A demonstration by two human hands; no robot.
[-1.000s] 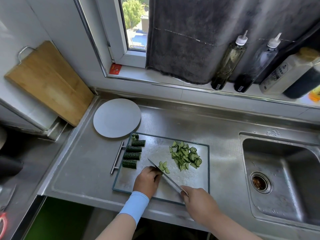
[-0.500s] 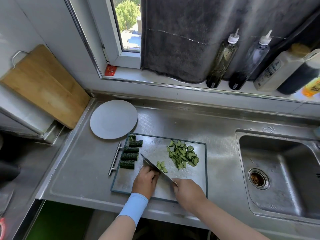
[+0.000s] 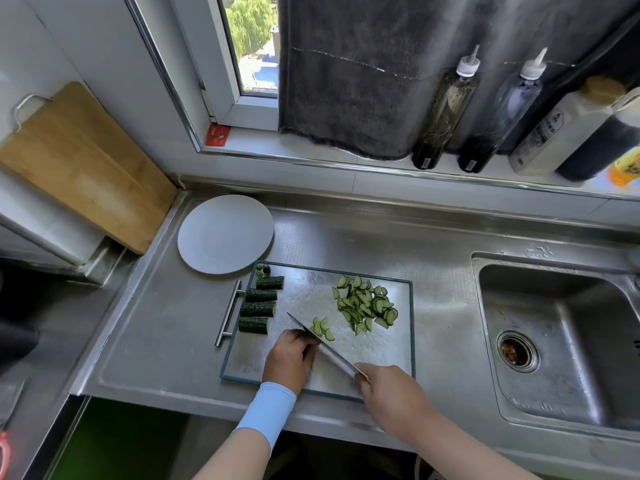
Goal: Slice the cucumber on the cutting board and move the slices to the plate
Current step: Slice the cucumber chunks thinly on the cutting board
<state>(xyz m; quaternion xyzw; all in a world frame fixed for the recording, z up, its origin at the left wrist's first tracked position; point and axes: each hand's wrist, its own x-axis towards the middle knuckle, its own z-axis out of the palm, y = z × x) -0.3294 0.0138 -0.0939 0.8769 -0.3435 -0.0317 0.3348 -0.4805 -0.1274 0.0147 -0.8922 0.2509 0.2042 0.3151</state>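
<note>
A steel cutting board (image 3: pixel 304 299) with a dark rim lies on the counter. Several dark green cucumber chunks (image 3: pixel 258 308) line its left side. A pile of thin slices (image 3: pixel 365 303) sits at its upper right, and a few fresh slices (image 3: pixel 322 327) lie by the blade. My right hand (image 3: pixel 391 393) grips the handle of a knife (image 3: pixel 322 348) whose blade runs up-left across the board. My left hand (image 3: pixel 289 358), fingers curled, holds down a cucumber piece hidden beneath it, right against the blade. An empty white plate (image 3: pixel 225 233) sits beyond the board's left corner.
A sink (image 3: pixel 554 341) opens at the right. A wooden board (image 3: pixel 83 164) leans on the left wall. Several bottles (image 3: pixel 446 109) stand on the window ledge beside a hanging grey towel (image 3: pixel 363 71). The board's bar handle (image 3: pixel 228 313) sticks out to the left.
The camera shifted a little. The knife keeps cutting beside my left hand's fingers, and both hands stay at the board's near edge. The small group of fresh slices looks much the same.
</note>
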